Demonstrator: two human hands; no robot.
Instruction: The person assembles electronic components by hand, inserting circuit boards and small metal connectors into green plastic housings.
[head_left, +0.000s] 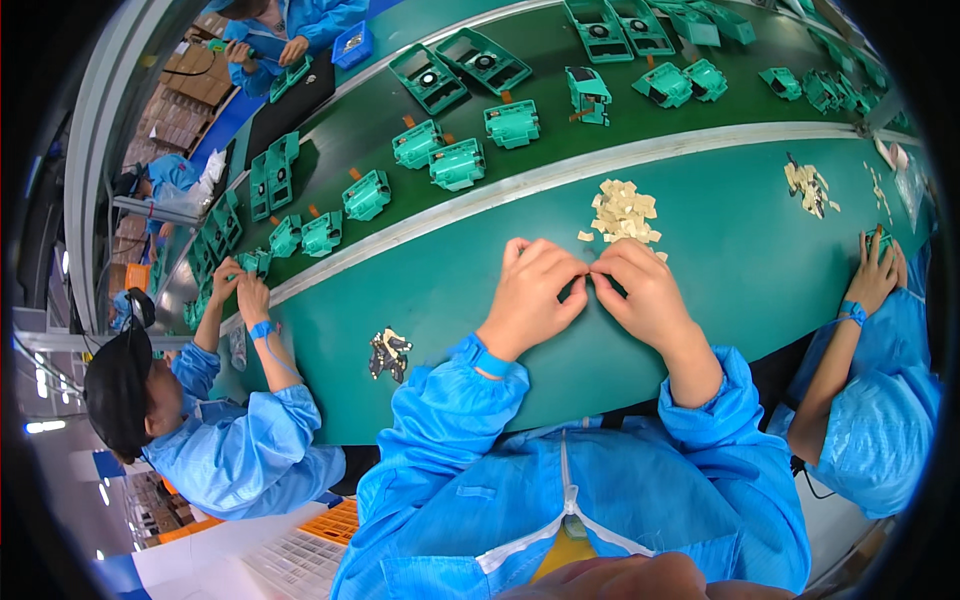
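My left hand (pixel 537 296) and my right hand (pixel 642 297) meet over the green work surface (pixel 460 280), fingertips pinched close together. Whatever they hold between them is too small or too hidden to make out. Just beyond my right hand lies a loose heap of small cream-coloured flat pieces (pixel 624 211), a few of them scattered at its near edge. To the left of my left forearm sits a small pile of black and cream parts (pixel 389 354). A blue band circles my left wrist.
Behind a pale rail (pixel 560 170), a dark green belt carries several green plastic housings (pixel 457 163). Co-workers in blue sit close at my left (pixel 240 450) and right (pixel 870 400); another works across the belt. Another pile of small pieces (pixel 808 187) lies far right.
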